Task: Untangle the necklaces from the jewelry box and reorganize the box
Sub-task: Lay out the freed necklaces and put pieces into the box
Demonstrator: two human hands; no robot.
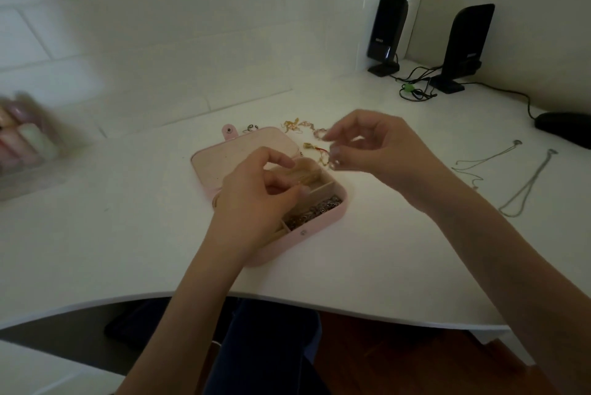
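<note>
- Nearest the lens: dark blue trouser legs [275, 346] under the curved front edge of the white desk [128, 219], brown floor to the right.
- Two bare forearms reaching up and in from the bottom.
- Left hand [256, 190] over the pink jewelry box [307, 238], fingers [281, 159] curled, thumb and forefinger tips pinched together above the middle compartments; what they nip is too small to tell.
- Box open, lid [230, 158] laid flat behind it, snap tab [229, 132] at the far corner.
- Front compartment packed with a tangle of silver chain [315, 212]; wooden dividers beside it.
- Right hand [380, 147] raised just right of the box, fingertips pinching a fine gold-and-red strand [316, 151] that hangs over the box's far right corner.
- Beyond the box, loose on the desk: gold pieces [292, 125], a small silver piece [251, 128], a pinkish beaded bit [319, 132].
- Well to the right, two silver necklaces [524, 183] stretched out side by side.
- Far left, blurred pastel bottles [22, 135].
- At the back right, two black speakers [385, 33], their cables [415, 87], a black mouse [564, 127], white tiled wall behind.
</note>
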